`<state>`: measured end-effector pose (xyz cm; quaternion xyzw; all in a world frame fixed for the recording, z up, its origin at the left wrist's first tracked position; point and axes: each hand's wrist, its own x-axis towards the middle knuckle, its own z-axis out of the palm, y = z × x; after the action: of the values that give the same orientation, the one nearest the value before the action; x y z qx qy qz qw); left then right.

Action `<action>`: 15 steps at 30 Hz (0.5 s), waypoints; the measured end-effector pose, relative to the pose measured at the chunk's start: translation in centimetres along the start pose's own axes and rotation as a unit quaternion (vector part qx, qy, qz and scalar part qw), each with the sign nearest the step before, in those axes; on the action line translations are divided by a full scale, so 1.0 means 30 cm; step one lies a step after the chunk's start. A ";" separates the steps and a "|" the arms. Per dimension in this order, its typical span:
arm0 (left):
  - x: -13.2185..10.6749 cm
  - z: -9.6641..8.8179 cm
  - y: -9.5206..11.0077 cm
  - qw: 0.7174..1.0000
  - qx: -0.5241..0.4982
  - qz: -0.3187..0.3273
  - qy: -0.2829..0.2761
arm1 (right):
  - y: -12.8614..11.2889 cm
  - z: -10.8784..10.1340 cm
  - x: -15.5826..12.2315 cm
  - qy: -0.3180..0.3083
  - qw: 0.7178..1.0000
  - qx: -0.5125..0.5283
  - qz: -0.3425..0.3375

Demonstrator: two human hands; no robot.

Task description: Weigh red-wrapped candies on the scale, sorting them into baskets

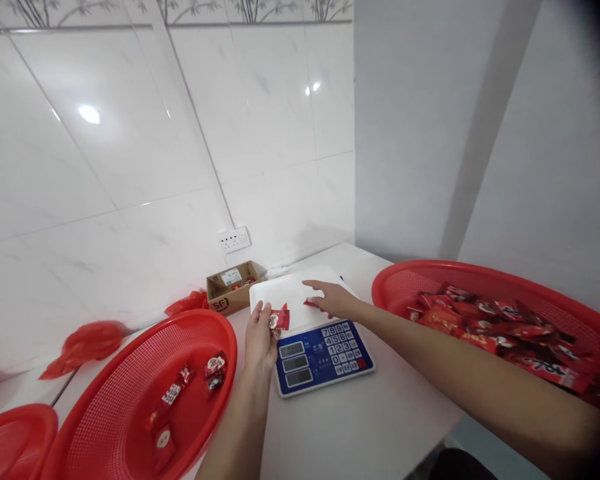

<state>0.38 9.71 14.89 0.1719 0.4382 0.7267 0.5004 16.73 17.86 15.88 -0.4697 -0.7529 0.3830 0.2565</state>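
Observation:
My left hand [259, 339] pinches a small red candy packet [280, 319] over the near left edge of the white scale pan [290, 293]. My right hand [334, 298] reaches over the scale pan, fingers stretched out, fingertips touching a second red candy packet [311, 303] lying on the pan. The scale's blue keypad panel [323, 355] faces me. A red basket [130, 393] on the left holds several candy packets [214, 365]. Another red basket [480, 280] on the right is filled with many red packets [485, 327].
A small open cardboard box [230, 287] stands behind the scale against the tiled wall, with red plastic bags [87, 341] to its left. A third red basket [10, 440] shows at the bottom left. A wall socket [234, 239] sits above the box.

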 end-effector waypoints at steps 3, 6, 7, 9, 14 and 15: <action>-0.041 -0.021 0.022 1.000 -0.020 0.000 -0.011 | 0.006 -0.014 -0.002 0.017 1.000 -0.001 0.006; -0.107 -0.052 0.025 0.999 -0.034 -0.021 -0.026 | 0.001 -0.022 -0.004 0.016 1.000 0.012 -0.001; -0.130 -0.063 0.021 0.998 -0.036 -0.031 -0.029 | -0.003 -0.021 -0.003 0.015 1.000 0.018 -0.003; -0.170 -0.081 0.009 0.998 -0.036 -0.053 -0.028 | -0.011 -0.014 0.005 0.012 0.999 0.033 -0.008; -0.235 -0.097 -0.026 0.994 -0.026 -0.101 -0.021 | -0.034 0.014 0.052 0.023 0.997 0.059 -0.042; -0.245 -0.099 -0.031 0.994 -0.025 -0.106 -0.022 | -0.040 0.019 0.056 0.032 0.997 0.057 -0.051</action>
<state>2.11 2.00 13.87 0.1283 0.4246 0.6761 0.5883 14.99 18.87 16.58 -0.4277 -0.7443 0.3964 0.3255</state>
